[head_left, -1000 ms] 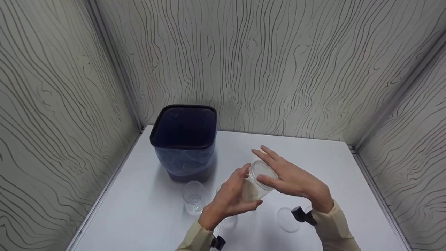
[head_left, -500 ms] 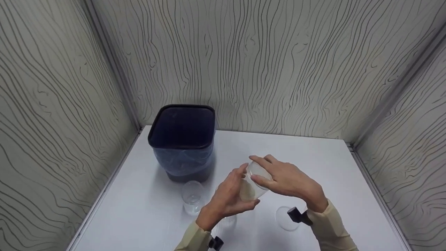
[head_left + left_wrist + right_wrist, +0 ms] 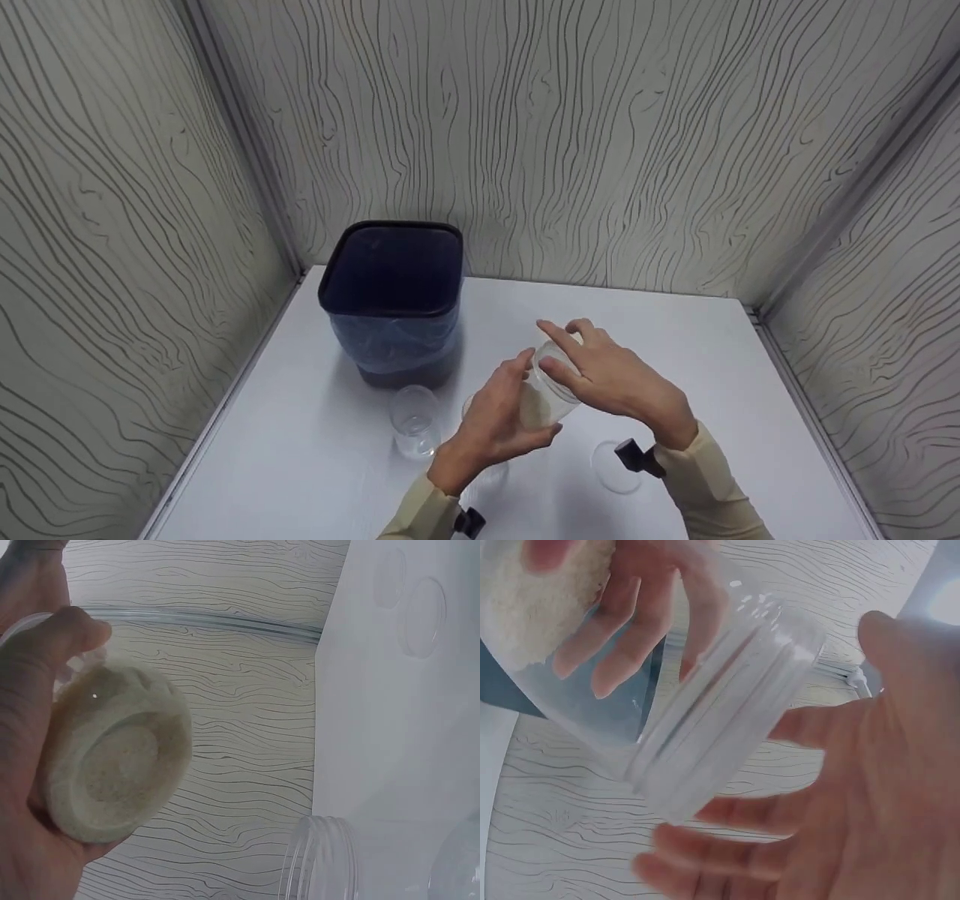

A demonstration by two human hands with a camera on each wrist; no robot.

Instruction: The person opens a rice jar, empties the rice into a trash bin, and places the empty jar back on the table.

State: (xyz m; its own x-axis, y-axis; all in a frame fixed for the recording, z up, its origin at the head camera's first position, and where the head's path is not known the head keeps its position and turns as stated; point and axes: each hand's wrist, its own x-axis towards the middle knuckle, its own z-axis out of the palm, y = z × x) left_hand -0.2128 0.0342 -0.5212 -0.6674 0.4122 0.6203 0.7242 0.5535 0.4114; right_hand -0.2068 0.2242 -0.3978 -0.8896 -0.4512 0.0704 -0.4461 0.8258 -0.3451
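Note:
My left hand [image 3: 484, 424] grips a clear plastic jar [image 3: 540, 405] round its side, tilted above the table. Pale grains that look like rice [image 3: 544, 604] lie in the jar. Its ridged, see-through lid end [image 3: 724, 720] points up toward my right hand [image 3: 622, 379]. That hand's fingers are spread and fairly straight around the lid end; whether a fingertip touches it I cannot tell. Under the hands stands a second clear jar [image 3: 322, 862], mostly hidden by my left arm in the head view. Another clear jar [image 3: 415, 424] stands left of my left hand.
A dark bin [image 3: 394, 356] with a blue liner stands at the back left. Two clear round discs, one larger disc [image 3: 422, 617] and one smaller disc [image 3: 390, 577], lie on the white table [image 3: 300, 465]. Patterned walls [image 3: 525, 150] enclose the table behind and at both sides.
My right hand's fingers closed in round the lid end half a second ago and are now spread again. The left hand and jar stay in nearly the same place.

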